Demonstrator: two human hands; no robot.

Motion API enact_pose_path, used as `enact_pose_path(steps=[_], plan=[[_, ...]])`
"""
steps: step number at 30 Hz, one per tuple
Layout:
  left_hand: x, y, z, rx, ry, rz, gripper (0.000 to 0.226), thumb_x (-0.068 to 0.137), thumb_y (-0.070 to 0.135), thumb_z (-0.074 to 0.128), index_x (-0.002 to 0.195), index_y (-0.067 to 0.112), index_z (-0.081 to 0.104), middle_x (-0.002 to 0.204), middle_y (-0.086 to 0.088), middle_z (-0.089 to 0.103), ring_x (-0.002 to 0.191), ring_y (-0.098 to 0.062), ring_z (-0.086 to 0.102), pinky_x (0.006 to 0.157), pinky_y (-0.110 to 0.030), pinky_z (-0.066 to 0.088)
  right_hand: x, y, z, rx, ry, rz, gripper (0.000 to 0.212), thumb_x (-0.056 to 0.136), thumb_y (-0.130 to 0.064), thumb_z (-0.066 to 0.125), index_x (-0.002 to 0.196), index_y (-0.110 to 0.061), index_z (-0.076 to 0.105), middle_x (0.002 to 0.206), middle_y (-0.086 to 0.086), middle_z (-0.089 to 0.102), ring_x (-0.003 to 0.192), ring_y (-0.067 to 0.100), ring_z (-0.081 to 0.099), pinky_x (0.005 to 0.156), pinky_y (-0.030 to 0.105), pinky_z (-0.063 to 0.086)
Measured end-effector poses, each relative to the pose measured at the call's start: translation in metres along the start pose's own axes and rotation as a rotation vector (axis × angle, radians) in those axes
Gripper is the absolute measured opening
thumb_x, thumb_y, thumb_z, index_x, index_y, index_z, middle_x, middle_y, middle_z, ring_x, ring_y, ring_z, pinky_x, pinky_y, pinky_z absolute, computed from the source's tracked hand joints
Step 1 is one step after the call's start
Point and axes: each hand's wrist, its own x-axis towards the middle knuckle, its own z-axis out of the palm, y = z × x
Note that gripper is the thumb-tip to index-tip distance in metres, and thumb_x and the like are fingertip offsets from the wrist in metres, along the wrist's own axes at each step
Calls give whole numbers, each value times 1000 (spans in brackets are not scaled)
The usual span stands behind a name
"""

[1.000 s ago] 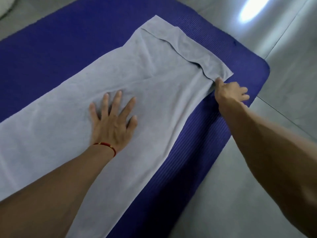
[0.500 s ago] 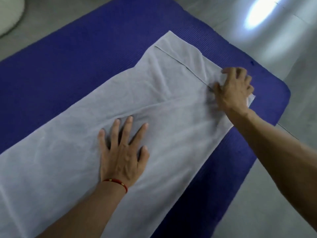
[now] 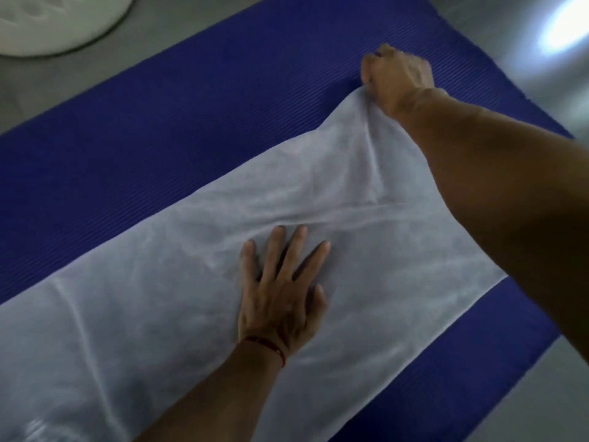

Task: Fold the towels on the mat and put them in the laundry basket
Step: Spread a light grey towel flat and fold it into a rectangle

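The right hand (image 3: pixel 396 79) had left the near end corner and reached over to the far one, fingers pinched on the grey towel (image 3: pixel 191 298), lifting it off the blue mat (image 3: pixel 191 122); the turned-back strip was gone. The left hand (image 3: pixel 280 295) stayed flat and spread mid-towel. Bare mat ran along the far edge, and the white basket (image 3: pixel 47 23) sat off the far-left corner
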Motion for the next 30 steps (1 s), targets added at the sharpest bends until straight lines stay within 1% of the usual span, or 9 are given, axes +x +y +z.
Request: enact_pose_path(steps=[4,7,9,11,13,17,23,27,30], plan=[[2,0,1,-17,-13,-14,68,94,46,40,160,38,24,170,-1,16,157,-29,8,118,-68,13,7,6,-2,79,50,139,29,101,-10,51,129,-4,54,133,24,50,114,53,56,96,57,45],[1,1,0,-23,-9,-9,69,93,46,44,159,38,27,169,0,18,157,-29,11,117,-68,14,-6,6,6,270,-6,20,48,101,-19,50,149,-15,43,151,15,39,132,43,48,109,49,40],[1,2,0,2,-11,-2,68,94,46,43,160,37,25,170,-1,15,157,-30,10,118,-69,13,-20,9,11,301,52,-20,56,103,-28,46,156,-19,33,163,11,29,143,38,39,118,49,32],[0,1,0,14,-19,6,67,96,47,38,160,37,22,171,0,11,157,-30,7,118,-69,11,-40,14,23,238,115,178,56,103,-40,39,155,-22,32,168,10,21,152,36,25,122,58,18],[1,0,2,13,-10,4,66,97,49,36,161,38,20,171,1,10,157,-30,6,118,-69,10,-63,16,40,193,14,383,62,102,-53,28,157,-25,24,171,10,9,157,38,7,120,68,4],[1,1,6,15,17,-4,68,97,50,38,161,39,20,171,1,12,157,-30,8,119,-68,11,-72,25,66,199,-231,332,83,95,-75,9,161,-31,-13,170,2,-19,155,35,-20,120,68,-9],[-1,2,5,21,36,-14,69,93,47,39,160,39,23,169,2,18,156,-29,12,118,-67,13,-149,8,42,242,-201,303,83,96,-77,14,162,-31,-8,169,7,-22,154,37,-23,117,73,-9],[-2,2,4,43,32,-8,70,92,47,36,160,38,23,169,1,17,155,-30,13,118,-67,12,-244,-40,68,261,-190,326,79,98,-74,10,162,-33,-12,170,8,-19,154,37,-23,119,69,-11],[-2,3,5,51,37,-20,71,92,49,32,161,37,17,170,2,12,156,-30,8,118,-67,9,-245,-38,77,242,-171,312,81,96,-75,7,161,-33,-14,170,8,-19,154,36,-22,119,67,-13]])
